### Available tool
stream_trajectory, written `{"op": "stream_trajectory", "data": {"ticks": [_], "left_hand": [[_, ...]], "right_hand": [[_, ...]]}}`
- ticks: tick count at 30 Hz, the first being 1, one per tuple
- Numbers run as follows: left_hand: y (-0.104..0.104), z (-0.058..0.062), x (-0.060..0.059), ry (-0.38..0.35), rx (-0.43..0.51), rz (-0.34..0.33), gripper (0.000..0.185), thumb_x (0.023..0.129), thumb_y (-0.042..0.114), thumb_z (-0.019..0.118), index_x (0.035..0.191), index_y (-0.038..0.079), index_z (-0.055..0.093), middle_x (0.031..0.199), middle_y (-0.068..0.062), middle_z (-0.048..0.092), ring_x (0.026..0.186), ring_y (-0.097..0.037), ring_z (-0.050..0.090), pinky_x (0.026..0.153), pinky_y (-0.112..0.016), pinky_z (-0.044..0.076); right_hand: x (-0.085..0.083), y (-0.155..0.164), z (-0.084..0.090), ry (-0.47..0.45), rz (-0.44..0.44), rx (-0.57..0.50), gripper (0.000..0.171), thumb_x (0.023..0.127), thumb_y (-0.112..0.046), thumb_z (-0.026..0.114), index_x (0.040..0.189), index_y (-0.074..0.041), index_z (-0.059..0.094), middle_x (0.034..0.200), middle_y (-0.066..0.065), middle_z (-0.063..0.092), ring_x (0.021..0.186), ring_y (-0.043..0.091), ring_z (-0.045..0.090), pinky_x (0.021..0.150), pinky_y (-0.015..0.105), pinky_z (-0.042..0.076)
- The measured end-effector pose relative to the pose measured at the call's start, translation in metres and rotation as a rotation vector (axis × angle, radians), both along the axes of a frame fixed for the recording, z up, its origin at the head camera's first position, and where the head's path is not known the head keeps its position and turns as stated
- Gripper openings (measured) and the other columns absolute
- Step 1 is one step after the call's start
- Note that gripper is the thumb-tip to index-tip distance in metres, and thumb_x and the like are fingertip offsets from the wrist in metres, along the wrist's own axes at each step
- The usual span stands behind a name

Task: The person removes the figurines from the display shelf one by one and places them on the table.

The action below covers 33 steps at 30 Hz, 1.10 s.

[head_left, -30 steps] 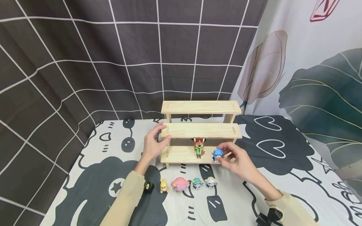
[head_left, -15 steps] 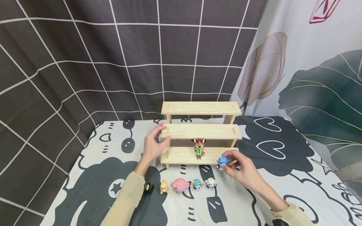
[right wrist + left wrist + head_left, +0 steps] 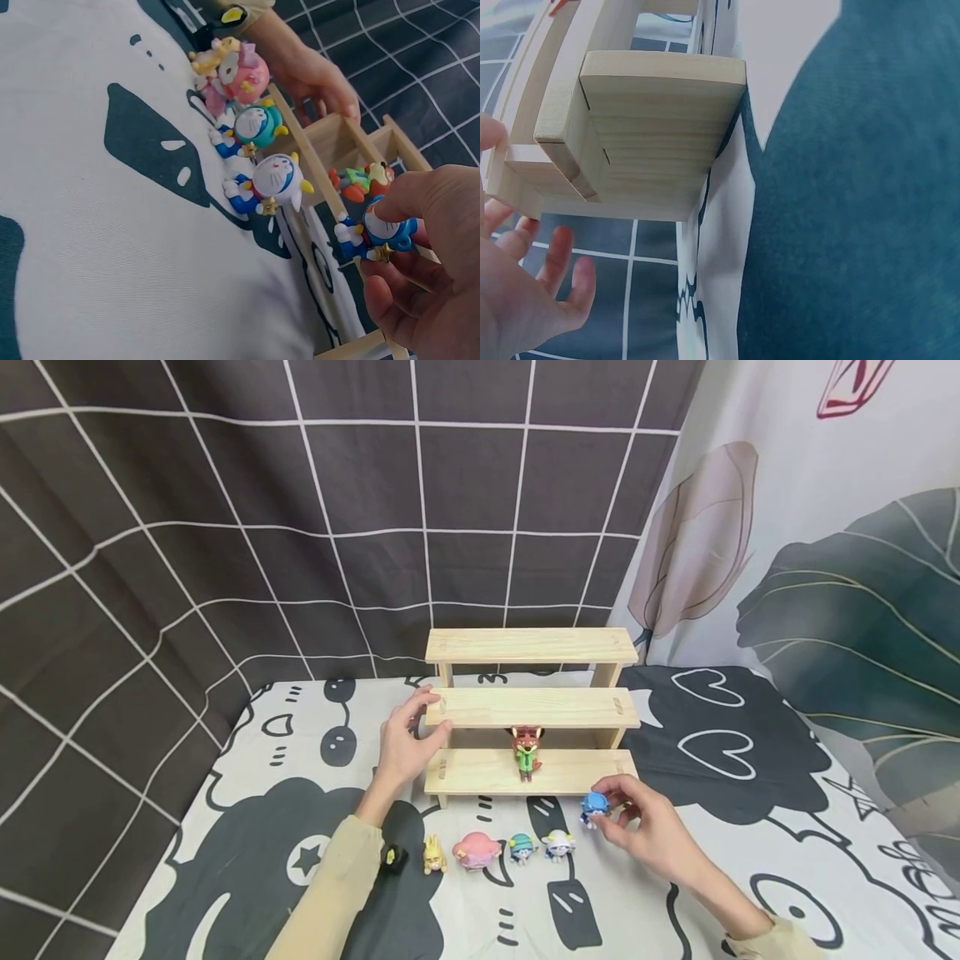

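Note:
My right hand (image 3: 648,827) pinches a blue-hatted Doraemon figurine (image 3: 595,807) between thumb and fingers, just in front of the bottom step's right end. In the right wrist view the figurine (image 3: 381,225) shows a whiskered white face and a gold star. My left hand (image 3: 408,743) grips the left end of the middle board of a three-step wooden display shelf (image 3: 532,706), thumb in front and fingers behind. The left wrist view shows the shelf's end (image 3: 660,135) beside that hand (image 3: 525,292). A fox figurine (image 3: 527,756) in green stands on the bottom step.
In front of the shelf, a yellow rabbit-like figurine (image 3: 434,854), a round pink figurine (image 3: 476,851), a teal-hatted figurine (image 3: 522,847) and a white-hatted figurine (image 3: 558,844) form a row on the patterned cloth (image 3: 637,910). A dark grid curtain (image 3: 360,568) hangs behind.
My right hand has carried the blue Doraemon figurine from over the bottom step to the right and toward me, off the step's front edge. The left hand stays on the shelf.

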<state>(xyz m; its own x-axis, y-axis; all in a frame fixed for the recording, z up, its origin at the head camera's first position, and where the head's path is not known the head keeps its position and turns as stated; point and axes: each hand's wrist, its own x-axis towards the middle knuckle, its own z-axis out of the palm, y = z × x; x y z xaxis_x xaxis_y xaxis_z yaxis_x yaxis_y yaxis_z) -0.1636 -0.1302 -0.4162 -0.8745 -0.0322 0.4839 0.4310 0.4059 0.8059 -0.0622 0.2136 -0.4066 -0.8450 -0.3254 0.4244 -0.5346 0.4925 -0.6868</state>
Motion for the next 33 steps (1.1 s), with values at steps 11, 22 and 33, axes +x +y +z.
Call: {"op": "stream_trajectory", "data": {"ticks": [11, 22, 33], "left_hand": [[-0.001, 0.0, 0.0, 0.011, -0.001, -0.003, 0.042, 0.08, 0.012, 0.078, 0.119, 0.005, 0.068, 0.141, -0.009, 0.057, 0.11, -0.033, 0.06, 0.09, -0.059, 0.046], [-0.001, -0.001, -0.001, 0.018, 0.0, -0.002, 0.041, 0.079, 0.012, 0.078, 0.119, 0.005, 0.068, 0.14, -0.01, 0.058, 0.109, -0.034, 0.06, 0.089, -0.06, 0.046], [-0.001, -0.001, -0.001, 0.014, -0.003, -0.001, 0.041, 0.08, 0.014, 0.077, 0.119, 0.005, 0.068, 0.141, -0.01, 0.058, 0.11, -0.034, 0.06, 0.088, -0.059, 0.046]], "right_hand": [[0.008, 0.005, -0.015, 0.006, -0.003, -0.006, 0.044, 0.069, 0.014, 0.082, 0.105, -0.005, 0.064, 0.089, -0.002, 0.066, 0.075, 0.009, 0.061, 0.055, 0.025, 0.052], [0.015, 0.005, -0.019, -0.041, -0.034, 0.003, 0.045, 0.069, 0.014, 0.081, 0.104, -0.007, 0.064, 0.09, -0.006, 0.066, 0.076, 0.009, 0.061, 0.057, 0.026, 0.052], [0.016, 0.007, -0.03, -0.029, -0.011, -0.01, 0.046, 0.067, 0.015, 0.081, 0.104, -0.007, 0.063, 0.092, -0.003, 0.064, 0.076, 0.011, 0.061, 0.055, 0.026, 0.051]]}}
